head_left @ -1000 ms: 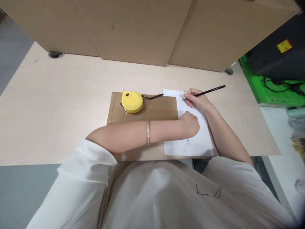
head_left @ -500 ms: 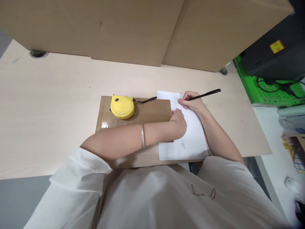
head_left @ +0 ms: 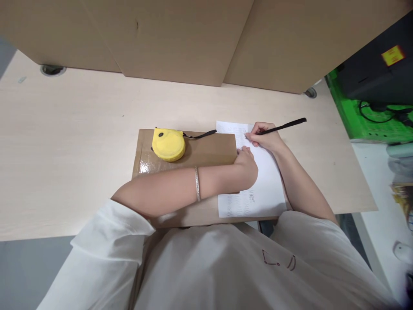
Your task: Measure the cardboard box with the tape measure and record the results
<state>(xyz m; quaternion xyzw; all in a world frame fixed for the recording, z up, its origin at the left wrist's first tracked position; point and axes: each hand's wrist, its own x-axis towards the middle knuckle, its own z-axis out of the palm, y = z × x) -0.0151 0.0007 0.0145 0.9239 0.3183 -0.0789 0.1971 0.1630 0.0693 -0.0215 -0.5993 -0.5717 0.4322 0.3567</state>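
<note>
At the near edge, a white shirt is seen, dark red lines marked on its front. Just beyond, a sheet of paper is laid on the desk; fine print is carried along its left part, too small to be read. Part of its left side is covered by a flat brown box. Over the box a forearm, ringed by a bracelet, is stretched from the left. The left hand is rested on the paper at the box's right end, fingers bent; whether anything is gripped cannot be told. On the box's far left part a yellow pouch is set, its black strap trailed rightward. The right hand, near the left but apart from it, is clamped on a black pen over the paper's far part; tip contact cannot be made out. Farther, the desk is backed by tall cardboard. At far right, a dark case and a green crate are noted.
</note>
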